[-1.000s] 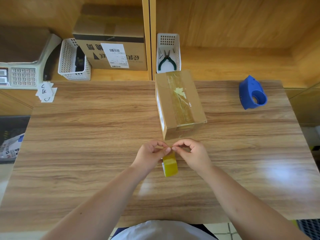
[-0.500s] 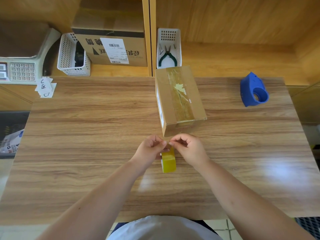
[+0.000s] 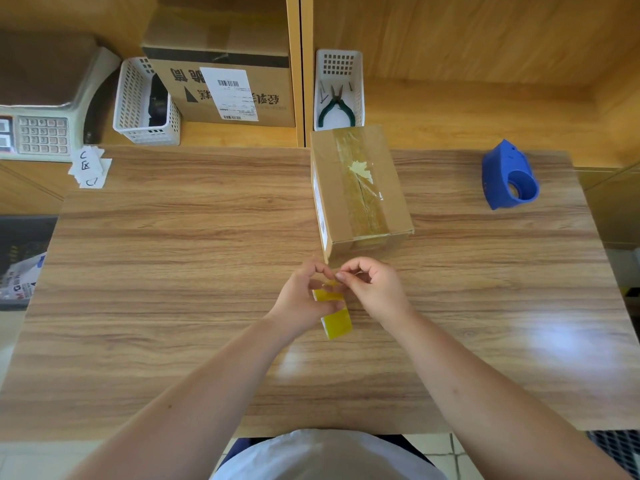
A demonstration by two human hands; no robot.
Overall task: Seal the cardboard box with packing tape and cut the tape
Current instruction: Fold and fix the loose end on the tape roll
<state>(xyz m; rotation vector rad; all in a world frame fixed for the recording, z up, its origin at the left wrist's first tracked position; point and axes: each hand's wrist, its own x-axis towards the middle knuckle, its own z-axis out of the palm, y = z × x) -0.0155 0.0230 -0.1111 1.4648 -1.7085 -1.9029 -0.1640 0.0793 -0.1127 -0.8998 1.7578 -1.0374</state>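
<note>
Table (image 3: 173,271) takes up most of the shot, wood grain all over. Cardboard box (image 3: 360,192) sits toward the back middle, already got a tape strip down its top. Blue tape dispenser (image 3: 509,176) is well off to the right. Just in front of the box, left hand (image 3: 301,299) grips the yellow tape roll (image 3: 336,317), right hand (image 3: 374,285) pinches at its top edge.

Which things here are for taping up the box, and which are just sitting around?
For the job:
- cardboard box
- yellow tape roll, held in the left hand
- right hand, picking at the tape end
- blue tape cutter, maybe

Just lying about:
- green pliers in a white basket
- big labelled box
- scale
- paper slips
</note>
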